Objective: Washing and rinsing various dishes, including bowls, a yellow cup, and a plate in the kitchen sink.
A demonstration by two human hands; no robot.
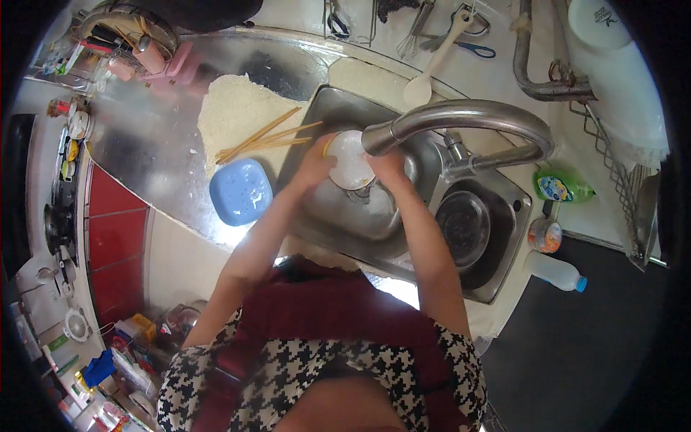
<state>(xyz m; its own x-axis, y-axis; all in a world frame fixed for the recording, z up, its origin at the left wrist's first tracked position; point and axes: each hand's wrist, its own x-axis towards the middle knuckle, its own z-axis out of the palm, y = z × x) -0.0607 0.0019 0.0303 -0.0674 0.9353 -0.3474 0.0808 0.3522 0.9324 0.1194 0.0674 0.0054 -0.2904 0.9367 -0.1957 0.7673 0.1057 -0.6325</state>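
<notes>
Under the faucet spout [380, 137] I hold a white bowl [352, 161] over the larger basin of a steel sink [329, 216]. My left hand [314, 167] grips its left rim, with a small patch of yellow showing by the fingers; I cannot tell what that is. My right hand [391, 168] holds the opposite side, its fingertips partly hidden by the spout. Something grey and mesh-like [359, 195] shows just below the bowl. To the left lie several wooden chopsticks [259, 141], their tips reaching over the basin edge, and a wet light-blue square dish [241, 191].
A dark round pan [463, 227] sits in the smaller basin. Right of it stand a green detergent bottle [564, 186], a small tub [545, 235] and a white bottle with a blue cap [556, 271]. A wooden spoon [419, 89] hangs behind the faucet. Pink utensil holders [151, 59] stand far left.
</notes>
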